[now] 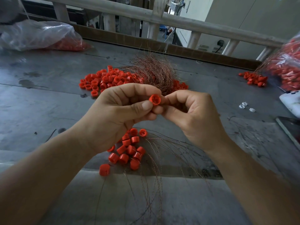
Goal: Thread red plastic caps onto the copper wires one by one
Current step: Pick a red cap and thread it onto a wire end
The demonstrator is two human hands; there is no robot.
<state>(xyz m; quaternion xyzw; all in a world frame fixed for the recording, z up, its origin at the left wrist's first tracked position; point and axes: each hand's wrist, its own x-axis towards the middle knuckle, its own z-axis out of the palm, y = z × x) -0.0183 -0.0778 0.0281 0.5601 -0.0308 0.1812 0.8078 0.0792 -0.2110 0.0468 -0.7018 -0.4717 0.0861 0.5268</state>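
The left hand [120, 111] is pinching one red cap [155, 99] between thumb and forefinger. The right hand [193, 114], fingers curled, is meeting the cap's far side; whether it is holding a wire I cannot tell. Below, a cluster of caps [129, 150] trailing wires is lying on the worktop [48, 103], probably finished. Beyond, a loose cap pile [103, 80] and a copper wire bundle [154, 73] are waiting, so much seems left.

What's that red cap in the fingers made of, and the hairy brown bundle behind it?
The red cap looks like smooth, slightly shiny moulded plastic. The wire bundle looks like thin copper: reddish-brown strands with a metallic glint, probably.
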